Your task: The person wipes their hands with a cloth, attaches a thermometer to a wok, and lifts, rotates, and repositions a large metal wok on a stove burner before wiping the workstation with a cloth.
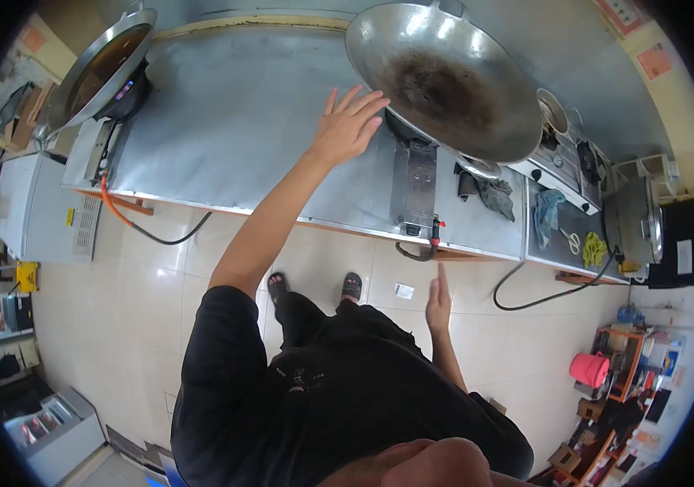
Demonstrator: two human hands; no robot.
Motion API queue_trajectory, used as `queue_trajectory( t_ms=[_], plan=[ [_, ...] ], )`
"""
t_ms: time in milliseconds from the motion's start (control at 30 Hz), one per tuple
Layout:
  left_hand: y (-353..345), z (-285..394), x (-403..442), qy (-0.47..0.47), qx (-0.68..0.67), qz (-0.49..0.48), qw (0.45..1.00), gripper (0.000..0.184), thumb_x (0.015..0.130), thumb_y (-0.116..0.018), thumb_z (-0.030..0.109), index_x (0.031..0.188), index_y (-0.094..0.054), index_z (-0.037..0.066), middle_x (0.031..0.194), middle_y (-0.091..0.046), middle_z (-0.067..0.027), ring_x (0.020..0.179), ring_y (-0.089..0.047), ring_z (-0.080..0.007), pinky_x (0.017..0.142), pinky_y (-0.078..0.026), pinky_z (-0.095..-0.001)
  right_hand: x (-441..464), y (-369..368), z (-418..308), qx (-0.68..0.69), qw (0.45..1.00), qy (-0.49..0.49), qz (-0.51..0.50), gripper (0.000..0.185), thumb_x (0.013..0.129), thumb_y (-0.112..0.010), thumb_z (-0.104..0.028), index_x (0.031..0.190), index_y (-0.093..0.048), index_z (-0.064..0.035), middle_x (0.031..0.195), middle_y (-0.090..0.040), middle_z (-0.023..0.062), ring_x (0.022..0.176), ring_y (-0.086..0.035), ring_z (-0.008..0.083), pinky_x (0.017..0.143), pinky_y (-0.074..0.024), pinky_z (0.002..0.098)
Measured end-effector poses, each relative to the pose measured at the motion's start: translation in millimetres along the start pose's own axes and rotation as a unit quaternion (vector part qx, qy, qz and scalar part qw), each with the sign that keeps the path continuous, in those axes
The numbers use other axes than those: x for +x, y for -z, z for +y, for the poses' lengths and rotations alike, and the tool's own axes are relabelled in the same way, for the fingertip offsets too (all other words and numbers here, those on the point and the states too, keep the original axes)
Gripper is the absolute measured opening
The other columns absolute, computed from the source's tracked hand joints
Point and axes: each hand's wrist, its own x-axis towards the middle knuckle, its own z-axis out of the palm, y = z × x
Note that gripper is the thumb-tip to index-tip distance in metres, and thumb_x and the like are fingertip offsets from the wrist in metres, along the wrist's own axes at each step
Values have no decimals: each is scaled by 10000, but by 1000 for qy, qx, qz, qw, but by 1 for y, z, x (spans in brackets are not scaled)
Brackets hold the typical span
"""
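My left hand (pixel 351 123) reaches over the metal counter, fingers spread and nothing in them. Its fingertips are at the left rim of a large wok (pixel 489 69); whether they touch it I cannot tell. The wok is tilted, with a dark brown, scorched bottom and a bright metal rim. Beneath it a gas burner unit (pixel 417 183) comes out to the counter's front edge, where it has a red valve (pixel 436 231). My right hand (pixel 439 304) hangs in front of the counter, seen edge-on, with its fingers stretched out and holding nothing.
A second wok (pixel 107 69) with brown liquid stands far left. Dark cloths (pixel 493 193) lie right of the burner. Further right are a gas stove (pixel 562 166), a blue cloth (pixel 548 215), scissors (pixel 572 241) and a yellow-green cloth (pixel 594 250). Hoses hang off the counter's front.
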Motion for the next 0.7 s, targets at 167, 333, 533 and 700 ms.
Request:
queue_trajectory(
  t_ms=[167,333,533,700],
  plan=[
    [8,-16,6,-35,-58,-17,998,374,933,-448,324,1285,-514,217,1360,-458,1,1331,-320,-262,1105,-145,-554,-11,-38,-43,-35,999,25,6,498,979,-397,-248,1392,-322,21,1437,-340,205,1356,-296,291,1097,-230,347],
    [17,-34,8,-77,-94,-54,991,385,930,-456,336,1285,-510,199,1345,-468,-8,1335,-311,-275,1095,-130,-587,-48,-81,-112,-23,988,-75,136,477,983,-396,-243,1383,-346,12,1416,-380,196,1337,-332,286,1078,-267,340],
    [18,-46,20,-114,-143,-5,983,407,889,-507,281,1276,-505,154,1312,-491,-37,1313,-349,-274,1088,-162,-583,-112,-141,-123,-140,982,-76,102,479,971,-435,-298,1378,-383,-50,1429,-356,197,1338,-327,309,1029,-354,398],
    [17,-70,25,-107,-134,12,985,450,826,-522,141,1275,-498,130,1311,-492,-50,1300,-373,-258,1079,-214,-564,-150,-167,-135,-73,969,-182,151,391,951,-489,-289,1286,-503,-88,1331,-472,191,1234,-455,326,945,-437,417]
  ],
)
